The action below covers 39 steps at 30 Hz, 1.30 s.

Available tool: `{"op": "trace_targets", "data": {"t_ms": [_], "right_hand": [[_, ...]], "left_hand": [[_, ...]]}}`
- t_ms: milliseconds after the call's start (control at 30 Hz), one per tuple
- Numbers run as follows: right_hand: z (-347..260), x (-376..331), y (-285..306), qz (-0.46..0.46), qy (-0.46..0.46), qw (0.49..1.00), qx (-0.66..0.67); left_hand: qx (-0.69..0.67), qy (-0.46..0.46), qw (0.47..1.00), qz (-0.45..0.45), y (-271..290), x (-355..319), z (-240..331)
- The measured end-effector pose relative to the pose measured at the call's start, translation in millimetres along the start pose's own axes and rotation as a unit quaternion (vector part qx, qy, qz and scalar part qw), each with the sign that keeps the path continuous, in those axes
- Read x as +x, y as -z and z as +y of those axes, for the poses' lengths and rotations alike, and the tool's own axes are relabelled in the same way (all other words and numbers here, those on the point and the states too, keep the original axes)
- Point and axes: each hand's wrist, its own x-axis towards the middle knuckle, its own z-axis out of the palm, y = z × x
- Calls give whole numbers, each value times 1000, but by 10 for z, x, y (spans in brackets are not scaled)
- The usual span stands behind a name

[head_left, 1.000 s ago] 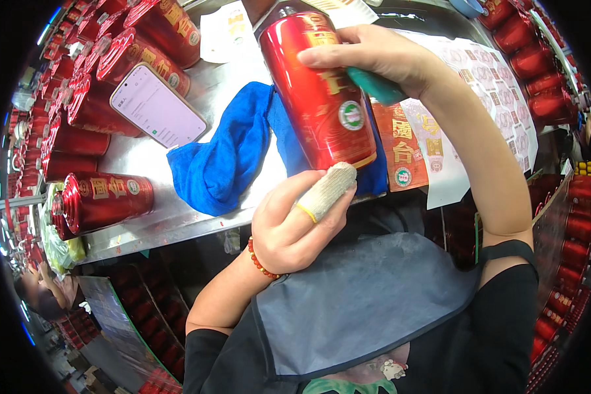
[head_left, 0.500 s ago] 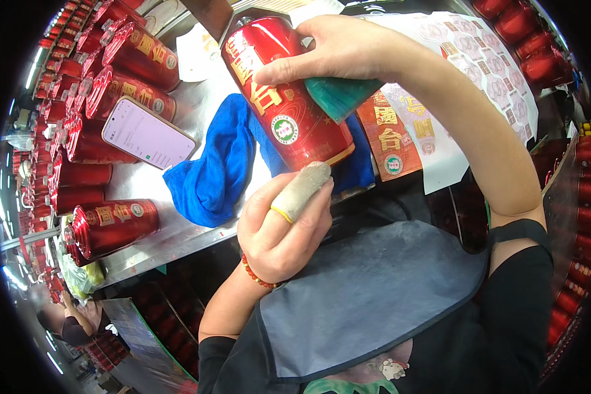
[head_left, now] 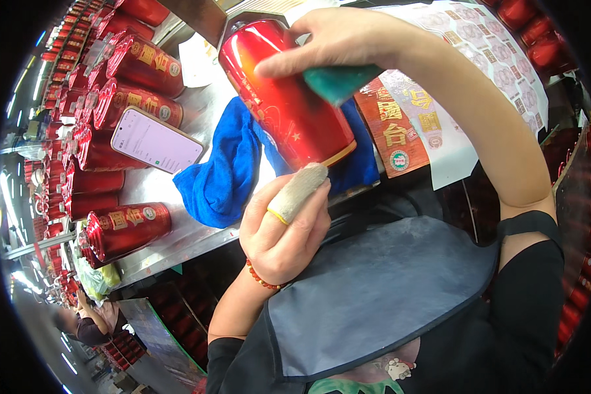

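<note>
While the right hand [head_left: 338, 46] grasps a green scraper [head_left: 341, 82], its thumb lies across the front of a red bottle [head_left: 285, 108] and the scraper is set against the bottle's right side. The bottle is held aslant above the bench [head_left: 154, 194], its base just inside the near edge and its upper end directed toward the far edge, by a dark angular holder [head_left: 259, 18]; contact between the two cannot be confirmed. The left hand [head_left: 285, 226] is at the base, its fingers curled, with a pale finger sleeve [head_left: 300, 194] touching the lower rim; whether this hand clasps the base or merely supports it cannot be told. A bead bracelet [head_left: 262, 279] is worn at the left wrist. Beneath the bottle, a blue cloth [head_left: 220, 174] lies bunched close to the bench's near edge. A phone [head_left: 157, 141], its screen lit, leans among further red bottles [head_left: 144, 65] grouped along the left edge. One single red bottle [head_left: 131, 230] is placed toward the near left corner, with a plastic bag [head_left: 98, 279] beside that corner. Right of the cloth, a red printed sheet [head_left: 397, 131] adjoins white printed sheets [head_left: 512, 85], which spread toward the bench's right edge.
</note>
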Motion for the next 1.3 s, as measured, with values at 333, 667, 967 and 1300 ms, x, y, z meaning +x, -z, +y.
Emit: {"op": "trace_targets", "data": {"t_ms": [333,667,967,1300], "right_hand": [[84,62,-59,-79,4,992,100],[355,202,-10,-135,-11,974,180],[310,269,-19,-56,-24,992,113],[-31,226,-140,5,11,999,-41]], "left_hand": [[23,-1,1000,-17,19,47,56],[21,-14,1000,-9,0,13,11],[11,11,1000,-24,36,98,83],[28,-46,998,-30,-53,190,82]]}}
